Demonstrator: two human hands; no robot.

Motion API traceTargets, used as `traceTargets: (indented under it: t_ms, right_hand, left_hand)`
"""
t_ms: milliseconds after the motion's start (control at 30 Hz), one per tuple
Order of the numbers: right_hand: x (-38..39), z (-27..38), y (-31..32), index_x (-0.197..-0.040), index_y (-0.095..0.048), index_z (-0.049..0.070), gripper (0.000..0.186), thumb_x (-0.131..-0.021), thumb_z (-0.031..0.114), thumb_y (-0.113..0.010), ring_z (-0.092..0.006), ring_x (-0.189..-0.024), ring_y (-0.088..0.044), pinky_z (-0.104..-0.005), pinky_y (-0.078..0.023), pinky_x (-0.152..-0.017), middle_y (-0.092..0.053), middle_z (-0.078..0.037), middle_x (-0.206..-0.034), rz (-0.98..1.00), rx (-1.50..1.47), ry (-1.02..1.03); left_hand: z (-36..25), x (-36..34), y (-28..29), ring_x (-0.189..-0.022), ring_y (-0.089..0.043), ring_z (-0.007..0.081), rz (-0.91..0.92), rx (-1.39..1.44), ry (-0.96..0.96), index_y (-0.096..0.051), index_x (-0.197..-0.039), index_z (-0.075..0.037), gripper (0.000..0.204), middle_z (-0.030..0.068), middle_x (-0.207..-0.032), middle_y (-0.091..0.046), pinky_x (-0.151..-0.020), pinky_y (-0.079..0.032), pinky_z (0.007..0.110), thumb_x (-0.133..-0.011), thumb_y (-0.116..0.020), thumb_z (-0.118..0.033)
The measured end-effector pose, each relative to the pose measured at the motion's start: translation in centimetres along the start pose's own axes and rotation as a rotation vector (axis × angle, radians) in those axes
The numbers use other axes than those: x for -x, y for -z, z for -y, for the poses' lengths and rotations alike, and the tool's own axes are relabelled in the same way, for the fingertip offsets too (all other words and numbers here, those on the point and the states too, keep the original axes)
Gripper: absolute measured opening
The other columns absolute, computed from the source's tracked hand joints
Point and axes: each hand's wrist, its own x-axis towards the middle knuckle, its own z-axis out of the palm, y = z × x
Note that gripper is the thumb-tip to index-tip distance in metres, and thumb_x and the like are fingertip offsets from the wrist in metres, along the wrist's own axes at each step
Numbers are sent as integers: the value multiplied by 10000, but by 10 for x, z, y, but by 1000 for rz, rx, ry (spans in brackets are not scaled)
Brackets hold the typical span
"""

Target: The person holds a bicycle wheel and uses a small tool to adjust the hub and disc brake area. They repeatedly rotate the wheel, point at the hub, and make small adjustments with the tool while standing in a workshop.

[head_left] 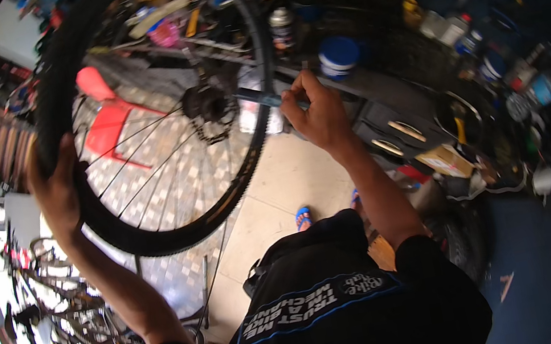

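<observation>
A bicycle wheel (156,245) with a black knobbly tyre is held up in front of me at the upper left. My left hand (59,191) is closed round the tyre on its left side. At the wheel's middle are the dark hub (198,102) and a toothed disc rotor (214,137). To the right of the hub, my right hand (313,112) pinches a slim blue-grey tool (258,96). Its far end points toward the hub; whether it touches cannot be made out, and its exact kind is unclear.
A cluttered dark workbench runs along the back and right, with a spray can (281,29), a blue-and-white tub (339,56) and a plastic bottle (541,90). A red chair (108,131) shows through the spokes. Several bicycles (67,304) stand at the left.
</observation>
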Motion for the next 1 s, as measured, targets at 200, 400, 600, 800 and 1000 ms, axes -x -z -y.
traceTargets:
  t_ms: [200,400,600,800,1000]
  right_hand:
    - [45,-103,78,-1078,-578,67,239,-954,232,-699,-247,-878,-711,-363,-527,-739,-705,-141,-943,-460,-113,-240]
    - [96,-223,162,-1177,-591,85,304,-946,256,-689,-329,-1051,-629,-469,-485,-904,-692,-107,-1087,-330,680,-325]
    - [78,-250,176,-1186,-613,122,344,-936,346,-690,-355,-1139,-571,-539,-447,-935,-653,-130,-1171,-108,903,-317]
    - [81,-204,82,-1219,-608,76,427,-917,362,-706,-386,-1131,-575,-521,-459,-939,-650,-173,-1181,-210,609,-92]
    - [125,-177,-100,-1404,-475,39,741,-795,257,-835,-389,-1258,-517,-463,-404,-1083,-553,-223,-1335,239,96,21]
  left_hand:
    - [-9,4,5,-676,-489,69,-30,17,162,-651,-1111,-35,334,-24,-813,-570,-594,-391,237,-958,-718,-324]
    - [-16,0,-5,-667,-494,69,-17,5,93,-643,-1102,-34,327,-13,-821,-577,-583,-395,239,-967,-705,-326]
    - [-38,12,-9,-698,-573,88,-17,70,123,-637,-1132,-29,318,21,-873,-648,-613,-449,249,-959,-716,-284]
    - [-61,40,-12,-726,-645,123,-42,182,169,-635,-1174,-9,362,47,-890,-679,-644,-485,245,-932,-746,-255]
    - [-84,62,4,-698,-649,161,-97,339,234,-643,-1169,39,390,91,-894,-694,-662,-514,283,-927,-740,-251]
